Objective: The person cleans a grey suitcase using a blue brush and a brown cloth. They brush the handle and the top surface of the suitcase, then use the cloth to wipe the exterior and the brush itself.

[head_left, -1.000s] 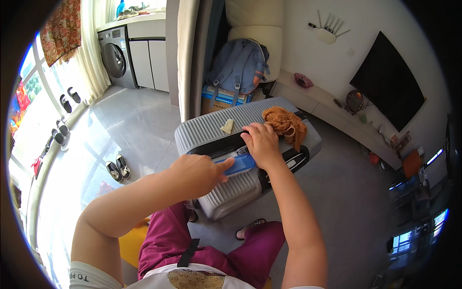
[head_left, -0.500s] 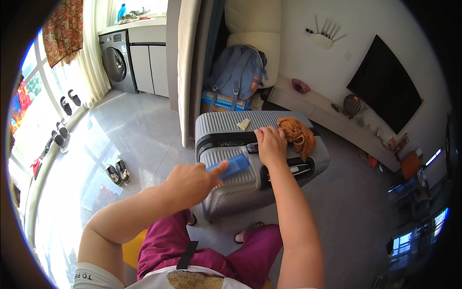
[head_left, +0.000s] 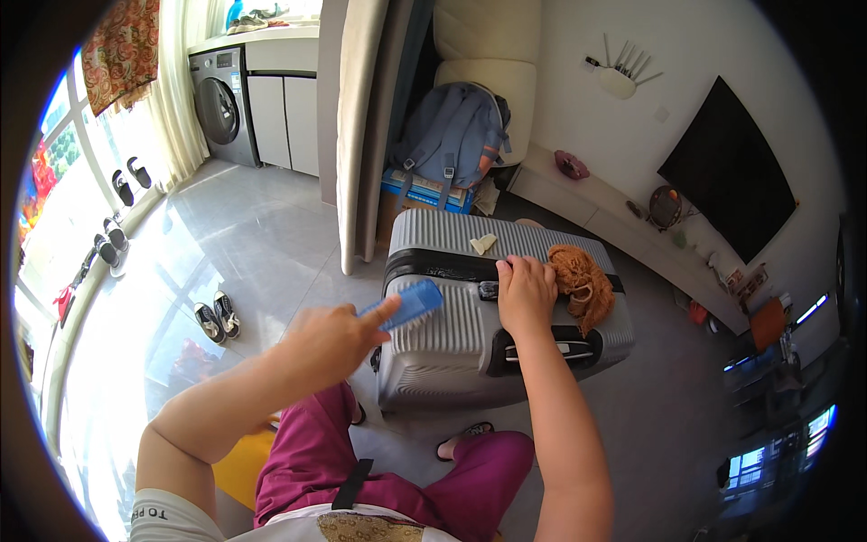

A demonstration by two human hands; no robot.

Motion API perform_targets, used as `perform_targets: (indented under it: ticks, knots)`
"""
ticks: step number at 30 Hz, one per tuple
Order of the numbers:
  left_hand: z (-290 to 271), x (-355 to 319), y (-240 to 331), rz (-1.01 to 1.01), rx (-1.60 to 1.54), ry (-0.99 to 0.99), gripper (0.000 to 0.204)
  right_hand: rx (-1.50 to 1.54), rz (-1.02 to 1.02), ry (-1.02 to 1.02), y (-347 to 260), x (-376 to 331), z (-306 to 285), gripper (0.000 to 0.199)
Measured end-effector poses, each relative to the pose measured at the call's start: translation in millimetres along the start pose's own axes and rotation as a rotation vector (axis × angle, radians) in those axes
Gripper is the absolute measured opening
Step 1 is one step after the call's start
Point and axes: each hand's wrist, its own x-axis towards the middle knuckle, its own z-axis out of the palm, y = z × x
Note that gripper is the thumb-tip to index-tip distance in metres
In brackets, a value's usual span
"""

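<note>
A grey ribbed suitcase (head_left: 444, 345) lies on its side in front of me. My left hand (head_left: 330, 341) is wrapped round the handle end of a blue scrubbing brush (head_left: 416, 302). The brush's pale bristles face down over the near left part of the suitcase; whether they touch it I cannot tell. Resting on the suitcase beside its black zip band is my right hand (head_left: 527, 294), fingers extended and holding nothing. Just right of those fingers lies a crumpled orange-brown cloth (head_left: 582, 287). A small cream-coloured piece (head_left: 483, 244) sits on the far part of the suitcase.
Behind the suitcase, a grey-blue backpack (head_left: 459, 135) rests on a stack with blue boxes. Dark sneakers (head_left: 218, 319) stand on the tiled floor at left. A long low cabinet (head_left: 623, 212) runs along the right wall. Something yellow (head_left: 246, 470) is beneath me.
The brush in my left hand has moved left and a little upward, toward the suitcase's left end. My right hand stays on the suitcase, while the whole view has shifted slightly.
</note>
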Motion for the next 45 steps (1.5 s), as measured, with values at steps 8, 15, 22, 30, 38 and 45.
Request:
perform_targets:
  ticks: [8, 15, 22, 30, 38, 45]
  knots:
    - [-25, 14, 9, 0.231, -0.017, -0.149, 0.051, 0.004, -0.017, 0.019, 2, 3, 4, 0.039]
    - [-21, 50, 8, 0.176, 0.024, -0.103, 0.049, 0.047, -0.024, 0.003, -15, 4, 0, 0.039]
    - [-43, 33, -12, 0.063, 0.014, -0.201, 0.048, 0.045, -0.018, -0.023, -11, -2, -8, 0.039]
    - [-43, 17, 10, 0.248, -0.017, -0.236, 0.051, 0.071, -0.075, -0.004, -4, -6, -11, 0.039]
    - [-39, 17, 33, 0.341, -0.030, -0.249, 0.051, 0.114, -0.100, -0.012, -7, -1, -11, 0.039]
    - [-28, 25, -3, 0.151, 0.005, -0.069, 0.050, 0.074, -0.104, -0.028, -8, -4, -14, 0.039]
